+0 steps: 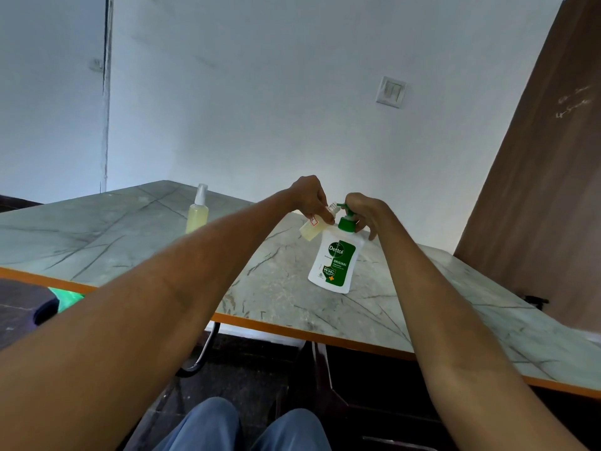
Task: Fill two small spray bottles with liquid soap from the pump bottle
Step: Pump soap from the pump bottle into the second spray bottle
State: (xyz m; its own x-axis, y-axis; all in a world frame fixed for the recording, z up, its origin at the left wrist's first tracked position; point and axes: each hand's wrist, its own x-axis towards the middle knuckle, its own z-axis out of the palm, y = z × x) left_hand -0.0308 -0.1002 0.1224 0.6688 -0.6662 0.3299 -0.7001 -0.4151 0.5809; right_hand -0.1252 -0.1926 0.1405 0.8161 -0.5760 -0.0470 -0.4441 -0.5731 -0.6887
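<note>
Standing on the table (374,307), the pump bottle (335,260) looked heavy enough to stay put; its green pump head was pressed under the curled right hand (366,213). Tilted against its nozzle, the light, probably slippery uncapped spray bottle (313,227) was pinched near the neck by the left hand (310,195). Well left of the pump bottle stood the capped spray bottle (197,211).

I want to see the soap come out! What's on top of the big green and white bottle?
The right hand rests on the pump bottle's green pump head, covering most of it. No soap stream is visible.
</note>
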